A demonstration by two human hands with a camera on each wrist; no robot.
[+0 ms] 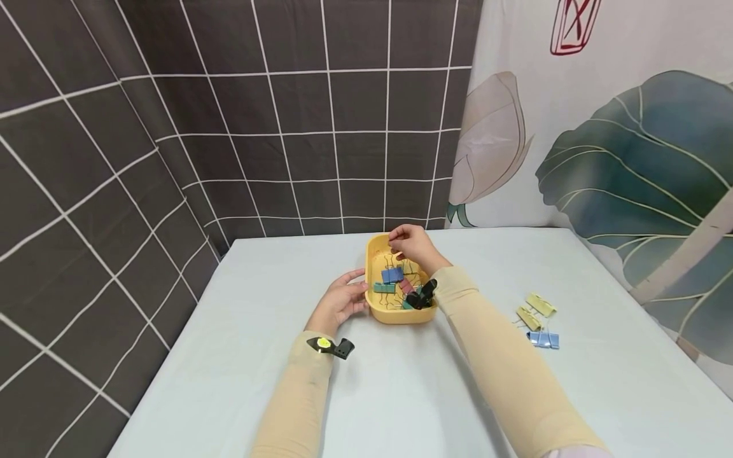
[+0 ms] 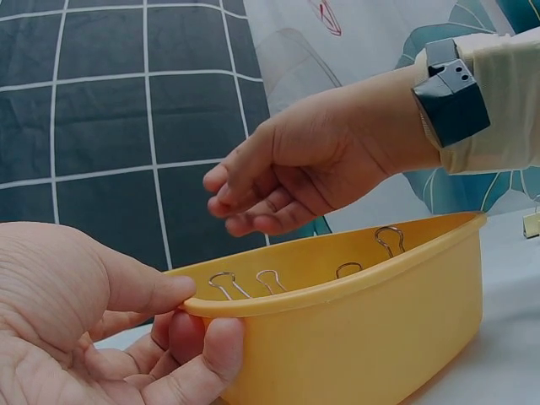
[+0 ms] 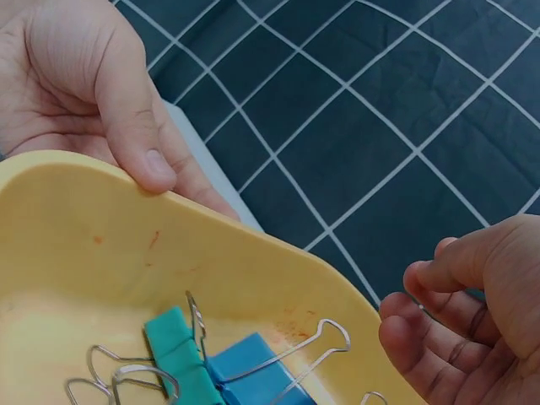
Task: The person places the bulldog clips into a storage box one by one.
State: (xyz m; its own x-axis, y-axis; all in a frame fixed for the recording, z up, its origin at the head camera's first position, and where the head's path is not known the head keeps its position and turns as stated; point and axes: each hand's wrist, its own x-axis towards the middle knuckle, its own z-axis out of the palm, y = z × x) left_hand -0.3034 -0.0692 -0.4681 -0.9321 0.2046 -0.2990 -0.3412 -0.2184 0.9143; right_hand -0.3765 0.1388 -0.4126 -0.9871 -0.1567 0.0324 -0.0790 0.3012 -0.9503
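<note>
A yellow plastic basket [image 1: 401, 316] stands on the table, holding several binder clips, including a blue clip [image 1: 392, 275], a green clip [image 1: 384, 287] and a red clip [image 1: 406, 285]. My left hand [image 2: 110, 312] holds its left side, the thumb at the rim and curled fingers against the outer wall. Above the basket's far right part is my right hand [image 1: 413, 245], its fingers loosely bent and nothing visible between them. From the right wrist, a teal clip [image 3: 181, 354] and a blue clip lie side by side with wire handles raised.
To the right of the basket, two yellow binder clips [image 1: 541, 305] and a light blue binder clip [image 1: 543, 340] lie on the white table [image 1: 275, 286]. A dark gridded curtain [image 1: 298, 108] hangs behind and at the left. A leaf-patterned cloth [image 1: 635, 172] hangs at the right.
</note>
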